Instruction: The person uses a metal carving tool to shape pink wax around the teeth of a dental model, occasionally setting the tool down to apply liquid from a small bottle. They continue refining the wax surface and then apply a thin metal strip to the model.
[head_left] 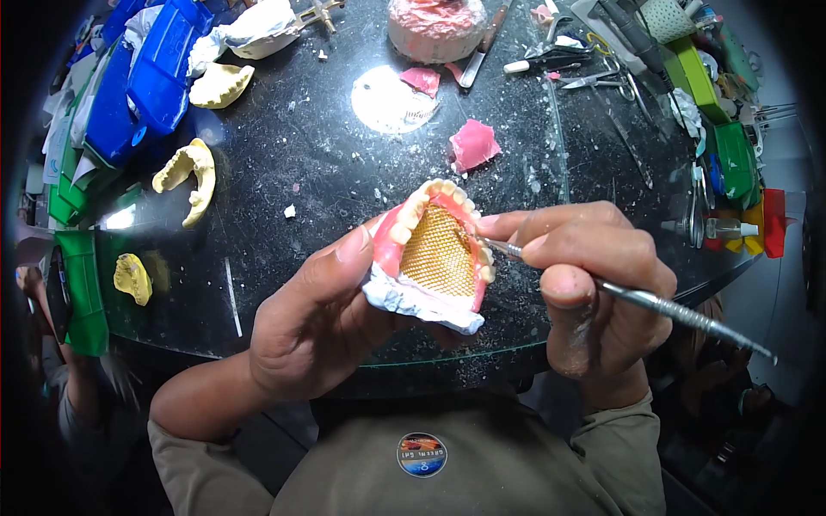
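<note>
My left hand (314, 318) is closed around a denture (389, 254) set on a white plaster model (417, 305). The denture has pink gums, a curved row of cream teeth and a gold mesh (437, 258) across its palate. In my right hand (602, 275) is a thin metal dental carver (662, 311), pinched between thumb and fingers. Its working end points at the inner side of the teeth on the denture's right, and a fingertip rests close to them. The very tip is too small to make out.
Pink wax pieces (475, 144) lie ahead on the dark table, near a pink-topped plaster block (437, 30) and a knife (483, 47). Yellow plaster casts (200, 185) and blue bins (168, 73) stand left. Scissors (594, 79) and other tools lie at the right.
</note>
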{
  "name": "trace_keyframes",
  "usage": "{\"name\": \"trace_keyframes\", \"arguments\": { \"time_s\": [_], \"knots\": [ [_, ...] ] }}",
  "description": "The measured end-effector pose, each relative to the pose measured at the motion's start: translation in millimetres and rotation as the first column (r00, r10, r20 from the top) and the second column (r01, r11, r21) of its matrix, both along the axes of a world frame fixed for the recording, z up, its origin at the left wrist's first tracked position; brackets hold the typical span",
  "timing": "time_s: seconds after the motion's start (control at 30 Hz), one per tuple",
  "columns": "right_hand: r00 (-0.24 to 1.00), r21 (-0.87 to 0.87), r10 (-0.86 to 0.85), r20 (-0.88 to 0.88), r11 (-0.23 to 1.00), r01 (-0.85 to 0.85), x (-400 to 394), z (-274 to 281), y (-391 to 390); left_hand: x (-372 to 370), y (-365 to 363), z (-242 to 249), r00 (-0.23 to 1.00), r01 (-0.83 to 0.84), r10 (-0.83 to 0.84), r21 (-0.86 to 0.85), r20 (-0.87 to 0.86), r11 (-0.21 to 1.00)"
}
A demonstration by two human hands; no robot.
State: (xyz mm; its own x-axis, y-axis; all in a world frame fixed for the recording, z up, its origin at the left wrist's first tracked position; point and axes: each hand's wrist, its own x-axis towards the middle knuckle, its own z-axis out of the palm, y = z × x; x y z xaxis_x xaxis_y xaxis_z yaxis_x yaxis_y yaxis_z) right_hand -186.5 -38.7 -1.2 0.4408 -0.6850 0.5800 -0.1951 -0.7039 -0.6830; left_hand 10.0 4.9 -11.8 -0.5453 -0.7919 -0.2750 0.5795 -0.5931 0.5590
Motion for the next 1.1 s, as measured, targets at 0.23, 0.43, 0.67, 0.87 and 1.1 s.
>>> {"name": "trace_keyframes", "arguments": {
  "time_s": [0.23, 0.43, 0.67, 0.87, 1.1],
  "knots": [
    [0.999, 0.036, -0.009, -0.042, 0.999, 0.010, -2.4, 2.0, 1.7, -0.9, 1.6, -2.9, 1.000, -0.028, 0.029, 0.022, -0.009, 0.999],
    [0.962, 0.142, -0.152, 0.226, 0.982, 0.122, -7.5, 7.9, -3.0, -3.1, 4.8, 3.0, 0.990, -0.106, 0.099, 0.067, 0.098, 0.992],
    [0.925, 0.222, -0.212, 0.317, 0.964, 0.145, -15.7, 4.8, -11.0, -1.3, 2.5, 7.1, 0.989, -0.132, 0.129, 0.026, 0.077, 0.991],
    [0.946, 0.202, -0.231, 0.229, 0.962, 0.186, -10.9, 2.3, -6.7, -7.7, 1.9, 4.2, 0.962, -0.265, 0.271, -0.147, 0.027, 0.953],
    [0.974, 0.255, -0.145, 0.171, 0.962, 0.099, -8.1, 2.5, -2.4, -3.6, 3.0, 6.0, 0.958, -0.258, 0.274, -0.166, 0.081, 0.952]
  ]
}}
